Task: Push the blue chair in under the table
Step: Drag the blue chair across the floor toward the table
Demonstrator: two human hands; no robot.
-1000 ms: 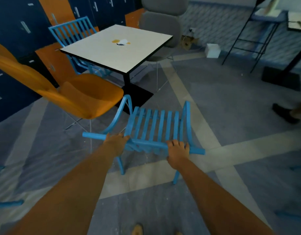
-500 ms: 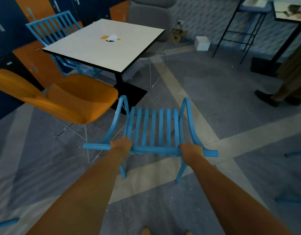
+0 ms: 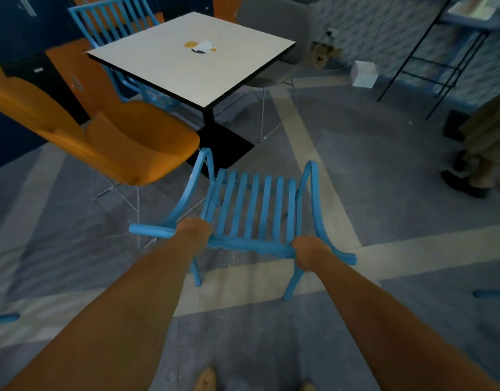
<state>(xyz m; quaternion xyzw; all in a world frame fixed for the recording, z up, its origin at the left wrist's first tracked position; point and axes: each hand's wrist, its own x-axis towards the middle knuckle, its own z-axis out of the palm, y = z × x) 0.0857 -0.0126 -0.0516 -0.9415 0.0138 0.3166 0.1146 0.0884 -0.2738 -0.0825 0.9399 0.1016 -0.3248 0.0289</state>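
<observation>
A blue slatted chair (image 3: pixel 254 204) stands on the floor just in front of me, its seat pointing at the table. My left hand (image 3: pixel 194 231) grips the left part of its top back rail. My right hand (image 3: pixel 309 251) grips the right part of the same rail. The square white table (image 3: pixel 164 66) with a black edge and black pedestal base stands beyond the chair, up and to the left. The chair's front is near the black base plate and outside the tabletop.
An orange shell chair (image 3: pixel 124 142) sits left of the blue chair, close to its armrest. A second blue chair (image 3: pixel 116 21) and a grey chair (image 3: pixel 274 43) stand at the table's far sides. A person's legs (image 3: pixel 480 153) are at right, beside a black rack (image 3: pixel 440 52).
The chair has turned to face the table squarely and my hands have spread wider along its back rail. The other person has stepped further into view at right.
</observation>
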